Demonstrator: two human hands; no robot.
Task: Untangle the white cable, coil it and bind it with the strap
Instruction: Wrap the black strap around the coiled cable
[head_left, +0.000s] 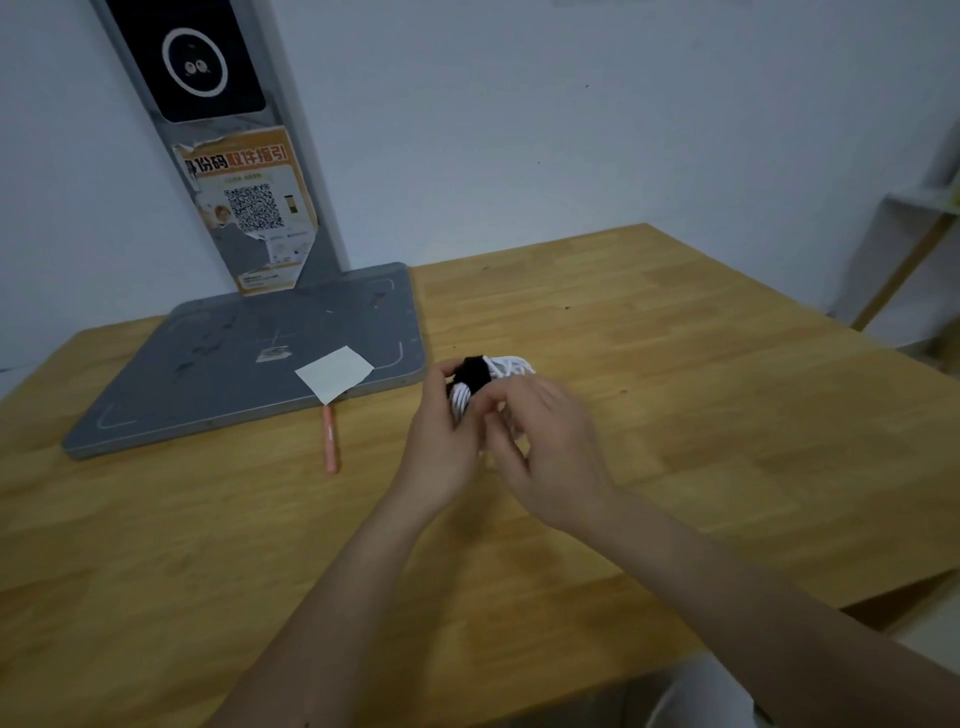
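Both hands meet above the middle of the wooden table (675, 364), and the white cable (511, 368) sits between them as a small coiled bundle. The left hand (441, 441) curls around the bundle's left side, with its thumb and fingertips up near the top, gripping the loops. The right hand (545, 447) closes in from the right, its fingers bent and pinching at the bundle just below the black strap (474, 371). The strap wraps across the upper left part of the coil, dark against the white strands; whether its end is fastened cannot be told. White loops of cable show on 2 sides of the strap: a few strands poke out past the fingers at the far right, and a striped patch shows just under the strap between the 2 thumbs. The lower part of the coil is hidden behind the right hand's fingers. The bundle appears to be held slightly above the tabletop, though that is hard to judge from this angle.

To the left, a grey scanner base plate (234, 364) lies flat on the table, with an upright column (218, 156) carrying an orange QR-code poster (249, 208). A white slip of paper (335, 373) rests on the plate's near corner, and a pink pen (330, 439) lies on the wood just in front of it, well apart from the left hand.
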